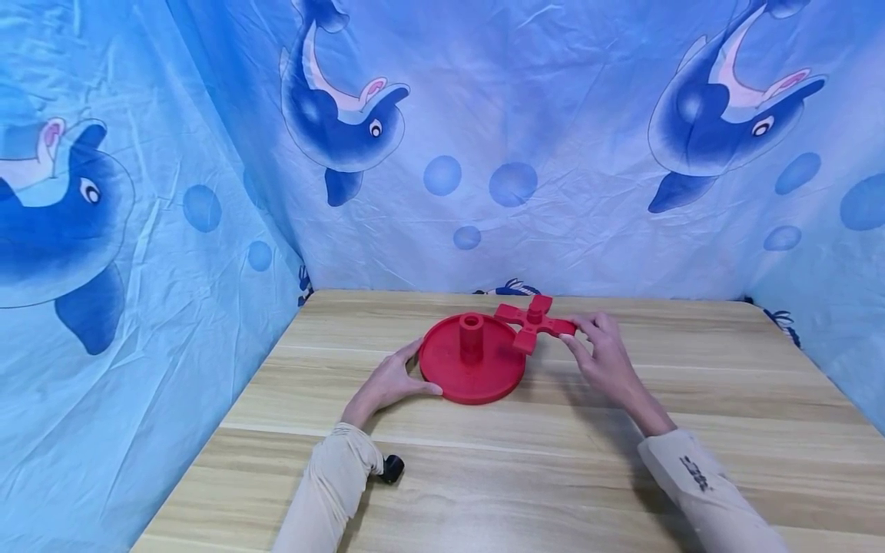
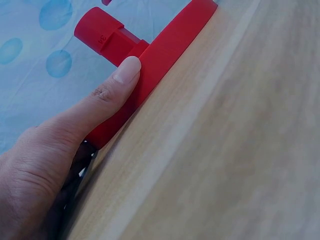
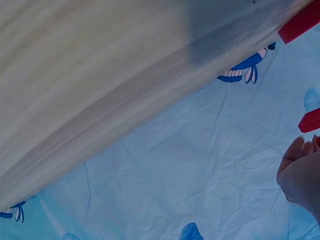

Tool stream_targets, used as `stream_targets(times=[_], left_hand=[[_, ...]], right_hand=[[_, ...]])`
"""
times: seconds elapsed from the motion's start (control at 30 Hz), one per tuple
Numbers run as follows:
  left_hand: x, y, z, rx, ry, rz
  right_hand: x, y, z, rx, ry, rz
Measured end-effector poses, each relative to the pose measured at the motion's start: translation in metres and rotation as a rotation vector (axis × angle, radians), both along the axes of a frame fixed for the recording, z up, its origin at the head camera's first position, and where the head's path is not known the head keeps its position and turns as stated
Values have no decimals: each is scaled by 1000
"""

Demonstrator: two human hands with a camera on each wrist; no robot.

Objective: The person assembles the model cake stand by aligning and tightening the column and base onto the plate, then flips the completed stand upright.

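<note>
A red round base [image 1: 449, 376] with a raised rim lies flat on the wooden table, and a hollow red post [image 1: 472, 338] stands upright at its middle. My left hand [image 1: 396, 382] grips the base's left side, thumb along the near rim and fingers at the far side. In the left wrist view the thumb [image 2: 112, 87] presses the rim, and the post shows a marking like "34". My right hand [image 1: 603, 355] pinches one arm of a red four-armed cross piece [image 1: 535, 316] with a short round stub at its centre. This cross piece is held up, overlapping the base's right edge.
The wood-grain table [image 1: 553, 476] ends at a blue dolphin-print curtain [image 1: 484, 230] behind and at the left. A small black cylindrical object [image 1: 392, 468] sits at the left sleeve cuff. In the right wrist view the table edge crosses diagonally.
</note>
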State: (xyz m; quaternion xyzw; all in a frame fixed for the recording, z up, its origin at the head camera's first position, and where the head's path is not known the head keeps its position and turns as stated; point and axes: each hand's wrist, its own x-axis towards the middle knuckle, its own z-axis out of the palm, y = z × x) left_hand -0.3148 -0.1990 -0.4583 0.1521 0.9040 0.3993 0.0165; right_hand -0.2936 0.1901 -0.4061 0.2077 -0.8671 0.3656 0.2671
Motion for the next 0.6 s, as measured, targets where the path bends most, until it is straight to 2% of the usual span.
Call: stream_targets(times=[0.27, 0.6], left_hand=[[0, 0, 0, -3, 7, -5], [0, -1, 0, -17, 13, -2]], right_hand=[[-3, -5, 1, -18, 53, 40], [-1, -6, 4, -6, 15, 52]])
